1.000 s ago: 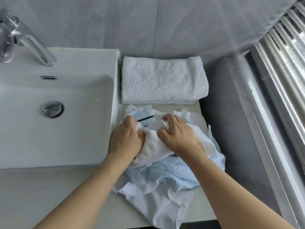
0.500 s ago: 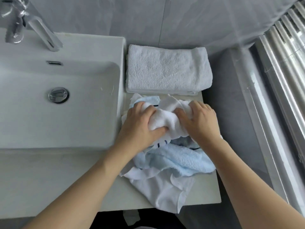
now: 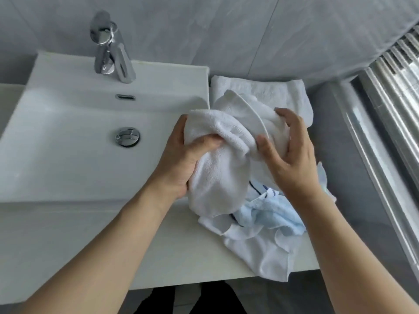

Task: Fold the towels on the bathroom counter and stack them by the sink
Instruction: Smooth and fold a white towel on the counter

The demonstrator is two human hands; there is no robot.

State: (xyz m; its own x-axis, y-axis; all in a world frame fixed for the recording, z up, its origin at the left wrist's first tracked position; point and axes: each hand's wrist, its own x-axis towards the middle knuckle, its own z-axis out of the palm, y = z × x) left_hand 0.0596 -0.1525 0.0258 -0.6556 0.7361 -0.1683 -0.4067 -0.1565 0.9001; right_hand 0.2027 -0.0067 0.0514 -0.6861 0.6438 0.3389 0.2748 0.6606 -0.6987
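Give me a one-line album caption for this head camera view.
Both hands, left and right, lift a bunched white towel from the unfolded pile, beside the sink.

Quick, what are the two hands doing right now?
Left hand: grips the bunched white towel, thumb curled over it.
Right hand: holds the same towel's other side between thumb and fingers.

I can read no words, brands or numbers here. The only marking I see is a dark stripe on one towel in the pile; it carries no lettering.
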